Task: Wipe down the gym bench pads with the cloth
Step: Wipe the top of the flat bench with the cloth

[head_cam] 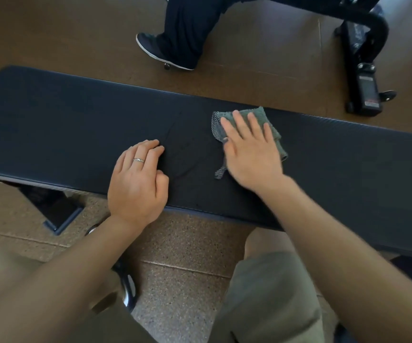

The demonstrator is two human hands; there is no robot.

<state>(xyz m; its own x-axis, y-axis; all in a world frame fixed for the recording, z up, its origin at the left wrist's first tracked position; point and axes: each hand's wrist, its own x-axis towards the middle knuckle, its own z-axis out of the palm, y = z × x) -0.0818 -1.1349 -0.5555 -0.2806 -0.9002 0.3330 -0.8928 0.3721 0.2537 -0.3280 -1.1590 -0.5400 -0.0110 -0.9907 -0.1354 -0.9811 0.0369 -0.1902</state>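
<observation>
A long black bench pad [64, 125] runs across the view from left to right. On its middle lies a folded grey-green cloth [274, 134] with a mesh edge. My right hand [249, 149] presses flat on the cloth with straight, spread fingers. My left hand [138, 179] rests on the pad's near edge to the left of the cloth, its fingers loosely curled and holding nothing; it wears a ring.
Another person's leg and dark shoe [155, 49] stand on the brown floor just beyond the pad. A black machine frame [365, 70] stands at the far right. The bench's foot [56, 214] shows below the pad at left. My knees are close under the near edge.
</observation>
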